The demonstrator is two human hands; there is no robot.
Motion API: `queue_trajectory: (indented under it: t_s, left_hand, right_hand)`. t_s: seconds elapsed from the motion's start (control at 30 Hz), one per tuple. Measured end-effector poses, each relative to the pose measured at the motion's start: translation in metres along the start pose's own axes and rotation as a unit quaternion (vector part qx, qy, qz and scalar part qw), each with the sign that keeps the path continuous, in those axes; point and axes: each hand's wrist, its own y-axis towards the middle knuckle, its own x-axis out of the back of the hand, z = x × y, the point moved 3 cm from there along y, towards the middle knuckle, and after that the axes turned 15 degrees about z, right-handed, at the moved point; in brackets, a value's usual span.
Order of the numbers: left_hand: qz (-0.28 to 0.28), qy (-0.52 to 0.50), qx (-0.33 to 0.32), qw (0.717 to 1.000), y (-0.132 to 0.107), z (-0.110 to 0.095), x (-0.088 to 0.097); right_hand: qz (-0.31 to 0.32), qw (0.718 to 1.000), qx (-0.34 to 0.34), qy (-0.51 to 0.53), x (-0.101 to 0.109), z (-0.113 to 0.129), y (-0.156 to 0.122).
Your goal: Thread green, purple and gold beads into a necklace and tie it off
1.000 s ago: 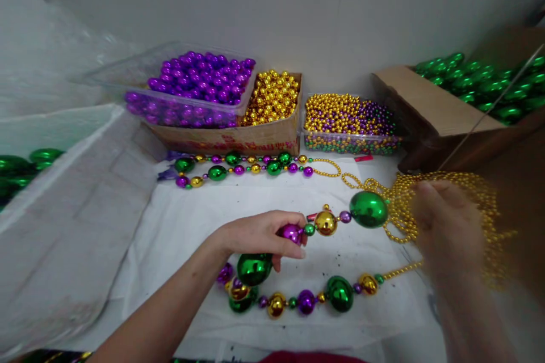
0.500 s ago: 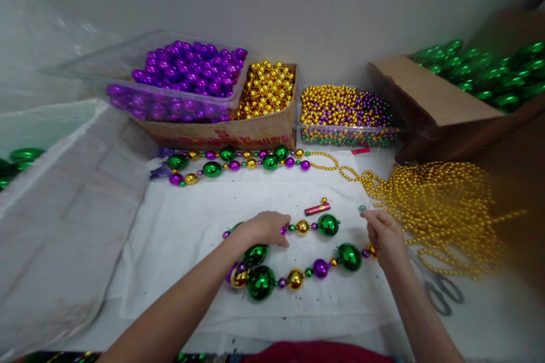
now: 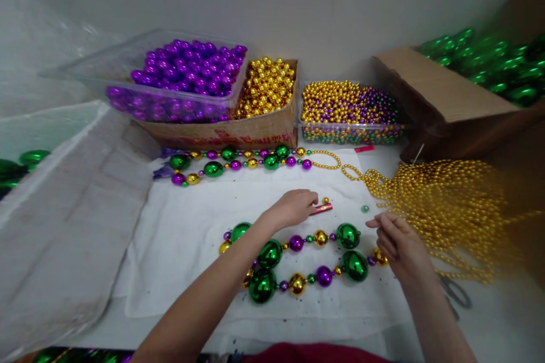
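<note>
Under our left hand (image 3: 293, 207) we cannot see the near end of the small red tube (image 3: 322, 209); its far end sticks out past our fingertips, and we cannot tell whether this grip has closed on it or only rests against it. Right of that grip a tiny gold bead (image 3: 326, 201) sits just behind the tube, and a loose green bead (image 3: 364, 208) lies farther right on the white cloth (image 3: 179, 249).

Our right hand (image 3: 400, 241) hovers with fingers loosely curled and slightly blurred; its grip looks empty, though we cannot be sure. Just below and left of it lies the bead strand (image 3: 306, 261), doubled into two rows of big green, purple and gold balls with small beads between; our left forearm hides part of it. Right of that hand spreads a heap of gold bead strings (image 3: 443, 210), blurred toward the frame edge, with scissors (image 3: 457, 292) half hidden beneath.

Beyond both grips a second strand (image 3: 238, 161) lies on the bench.
</note>
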Motion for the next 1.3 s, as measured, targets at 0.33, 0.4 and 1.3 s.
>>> queue_trajectory:
  t_s: [0.33, 0.4, 1.3]
  left_hand:
    - [-0.122, -0.095, -0.015, 0.988, -0.039, -0.060, -0.054]
    - [-0.156, -0.111, 0.013, 0.981, -0.042, -0.066, -0.075]
    - [-0.241, -0.081, -0.074, 0.964, -0.037, -0.057, -0.094]
  right_hand:
    - [-0.024, 0.999, 0.011, -0.037, 0.009, -0.002, 0.007]
    - [-0.023, 0.998, 0.028, -0.052, 0.009, -0.001, 0.010]
    - [-0.017, 0.998, 0.036, -0.042, 0.001, -0.003, 0.025]
